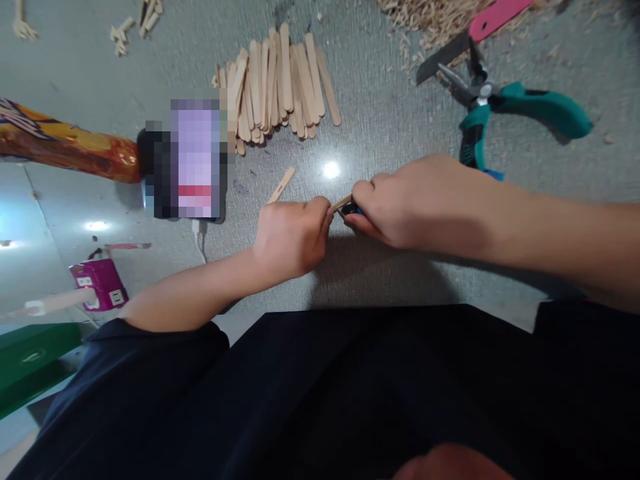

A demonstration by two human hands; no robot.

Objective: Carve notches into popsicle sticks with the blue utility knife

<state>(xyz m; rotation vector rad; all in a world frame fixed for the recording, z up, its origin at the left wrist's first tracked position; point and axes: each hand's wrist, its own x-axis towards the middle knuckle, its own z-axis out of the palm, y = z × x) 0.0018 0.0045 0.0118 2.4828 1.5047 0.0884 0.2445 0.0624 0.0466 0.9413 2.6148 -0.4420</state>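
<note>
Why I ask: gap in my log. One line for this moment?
left hand: grips thin wooden stick | right hand: holds black-and-blue tool at stick | pale flat wooden sticks: piled | teal-handled metal pliers: open

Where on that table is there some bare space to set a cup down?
The widest gap lies between the stick pile and the pliers, beyond the right hand. A shaded strip borders the dark shirt. Crowded: upper right, with saw and shavings; left, with bottle and phone.
</note>
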